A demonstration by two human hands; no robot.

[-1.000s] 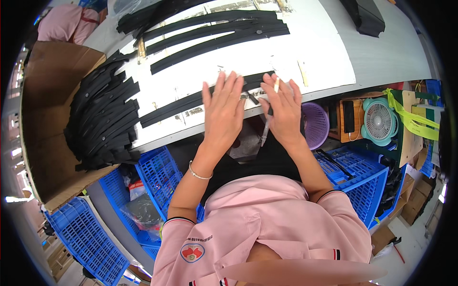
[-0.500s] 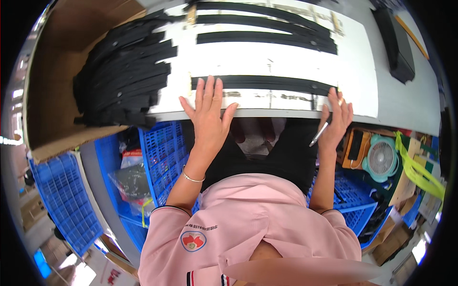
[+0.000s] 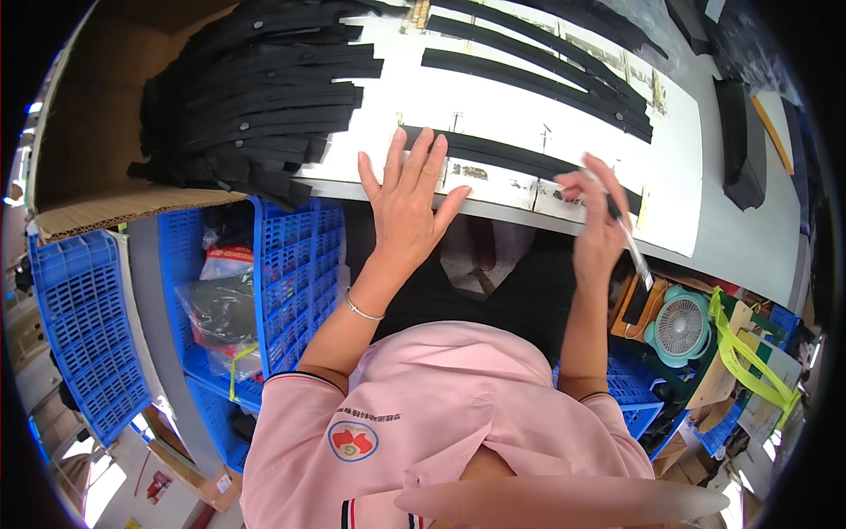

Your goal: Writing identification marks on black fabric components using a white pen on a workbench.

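Observation:
A black strap-like strip (image 3: 520,157) lies along the near edge of a white board (image 3: 679,176). My left hand (image 3: 401,198) rests flat at the strip's left end, fingers spread and fingertips on it. Above the right part of this strip is my right hand (image 3: 599,207), fingers curled around a slim pale pen (image 3: 633,249) that slants down to the right. Farther back on the board lie several more black strips (image 3: 529,84). A thick pile of similar black strips (image 3: 256,106) spreads left of my left hand.
An open cardboard box (image 3: 97,198) stands at the left edge. Blue plastic crates (image 3: 295,291) sit below the table, one holding bagged items. On the right are a long black block (image 3: 738,150), a small turquoise fan (image 3: 680,326) and a yellow-green strap (image 3: 749,361).
My right hand has lifted from the strip's right end and curled its fingers, and the pen has swung to point right. The left hand stays on the strip. The view has shifted.

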